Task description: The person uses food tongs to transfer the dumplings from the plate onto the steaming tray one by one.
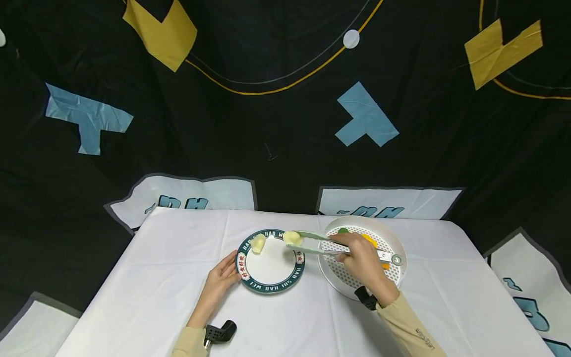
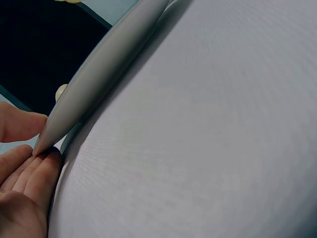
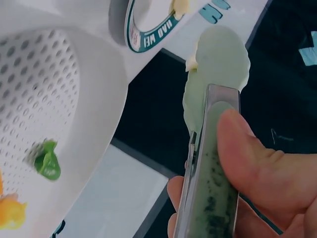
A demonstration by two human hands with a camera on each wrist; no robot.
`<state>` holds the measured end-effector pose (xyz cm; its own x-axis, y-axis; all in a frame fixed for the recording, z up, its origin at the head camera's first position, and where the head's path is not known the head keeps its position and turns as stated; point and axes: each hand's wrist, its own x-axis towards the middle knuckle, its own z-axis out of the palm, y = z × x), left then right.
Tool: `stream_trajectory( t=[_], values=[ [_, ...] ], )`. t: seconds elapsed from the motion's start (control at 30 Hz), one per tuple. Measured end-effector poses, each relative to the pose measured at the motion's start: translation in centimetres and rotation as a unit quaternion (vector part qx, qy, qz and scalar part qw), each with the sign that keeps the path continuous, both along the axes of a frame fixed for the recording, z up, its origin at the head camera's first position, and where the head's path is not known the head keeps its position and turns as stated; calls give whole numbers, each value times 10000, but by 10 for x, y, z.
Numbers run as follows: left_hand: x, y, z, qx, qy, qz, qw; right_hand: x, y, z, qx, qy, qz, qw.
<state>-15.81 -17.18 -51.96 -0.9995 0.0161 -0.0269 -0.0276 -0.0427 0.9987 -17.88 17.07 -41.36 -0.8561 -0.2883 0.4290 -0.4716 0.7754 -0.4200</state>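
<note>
My left hand (image 1: 218, 281) pinches the left rim of a white plate (image 1: 267, 287) with a green lettered border. In the left wrist view, thumb and fingers of that hand (image 2: 27, 173) hold the plate's edge (image 2: 101, 64), which looks tilted there. One pale yellow chunk (image 1: 257, 243) lies on the plate. My right hand (image 1: 365, 260) grips metal tongs with pale green tips (image 1: 312, 235), squeezed around another pale yellow chunk (image 1: 292, 238) over the plate's upper right rim. The tongs (image 3: 218, 54) mostly hide that chunk in the right wrist view.
Under my right forearm stands a white perforated colander (image 1: 329, 277), holding a green piece (image 3: 48, 163) and orange-yellow pieces (image 3: 12, 212). A white cloth (image 1: 178, 253) covers the table. Behind it hangs a black backdrop (image 1: 250, 139) with taped shapes.
</note>
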Motion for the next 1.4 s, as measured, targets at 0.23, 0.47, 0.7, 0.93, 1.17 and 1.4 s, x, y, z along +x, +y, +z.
stream_trajectory(
  t=[0.23, 0.47, 0.7, 0.93, 1.17, 1.4],
  values=[
    [0, 0, -2, 18, -30, 55, 10000, 5, 21, 2, -144, -76, -78, 9998],
    [1, 0, 0, 78, -102, 47, 9999, 9, 44, 0, -242, -132, -256, 9993],
    [0, 1, 1, 90, -109, 23, 9999, 14, 63, -2, -211, -131, -451, 9987],
    [-1, 1, -2, 185, -37, 64, 9998, 17, 77, -8, -127, -33, -671, 9977],
    [-2, 0, -4, 202, 39, 49, 9998, 19, 85, -14, 35, 17, -862, 9963],
    [-2, 0, -4, 189, 29, 36, 9998, 19, 88, -18, 169, -221, -987, 9947]
  ],
)
